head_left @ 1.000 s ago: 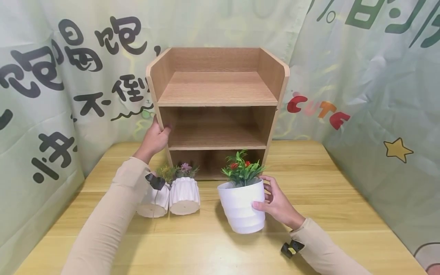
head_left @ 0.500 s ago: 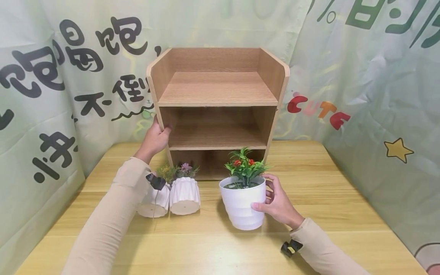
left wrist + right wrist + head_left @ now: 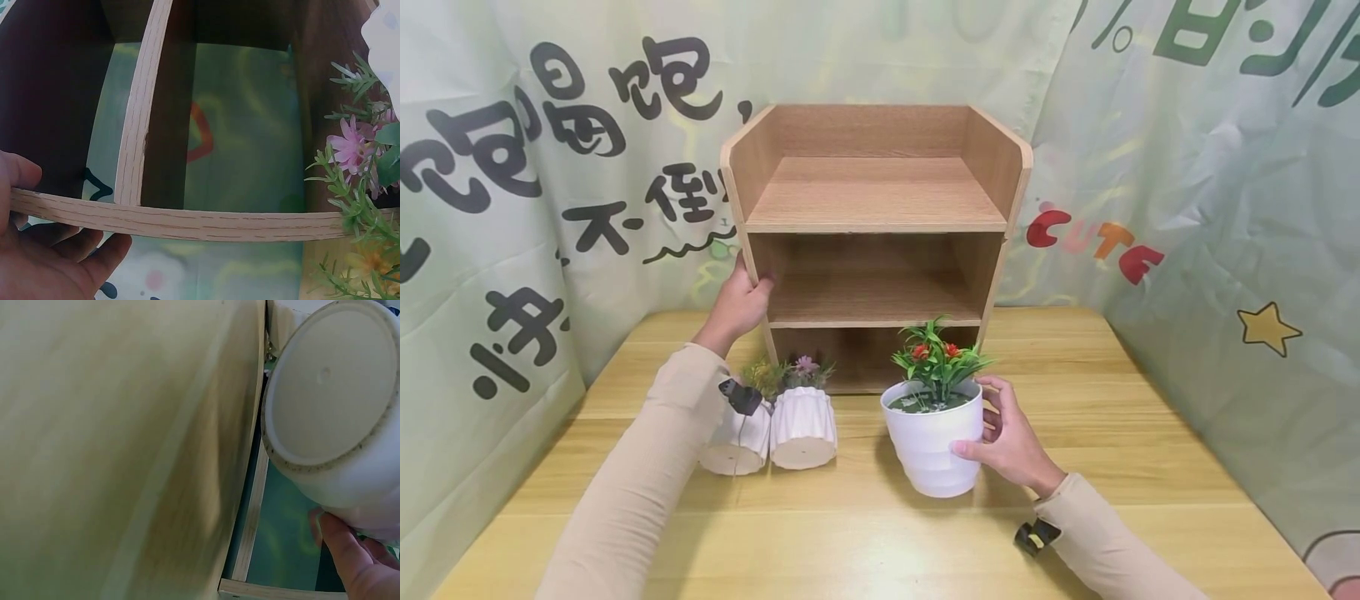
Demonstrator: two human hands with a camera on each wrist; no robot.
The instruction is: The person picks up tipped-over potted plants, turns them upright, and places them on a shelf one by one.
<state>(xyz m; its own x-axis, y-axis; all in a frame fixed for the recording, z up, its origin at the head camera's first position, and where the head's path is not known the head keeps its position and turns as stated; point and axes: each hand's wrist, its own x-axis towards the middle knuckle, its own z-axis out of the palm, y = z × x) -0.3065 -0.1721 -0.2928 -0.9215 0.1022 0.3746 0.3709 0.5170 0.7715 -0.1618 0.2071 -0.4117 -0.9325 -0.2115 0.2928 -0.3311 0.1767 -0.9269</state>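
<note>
My left hand (image 3: 739,307) grips the left side panel of a wooden shelf unit (image 3: 876,192), thumb inside and fingers along the outer face; the left wrist view shows the panel edge (image 3: 237,225) between thumb and fingers. My right hand (image 3: 1017,442) holds a white flowerpot (image 3: 934,450) from its right side, thumb on the front. Green leaves and red flowers (image 3: 936,354) rise from the pot, overlapping the bottom compartment in the head view. The pot hangs above the table, its round base (image 3: 331,381) showing in the right wrist view.
Two smaller white fluted pots, one with a purple flower (image 3: 803,427) and one with yellowish greenery (image 3: 736,442), stand side by side left of the held pot, partly behind my left forearm. Printed cloth (image 3: 1195,250) surrounds the wooden table (image 3: 850,550) at back and sides.
The held flowerpot has tipped so its inside shows more, and risen slightly. My left hand and the shelf unit stay in place.
</note>
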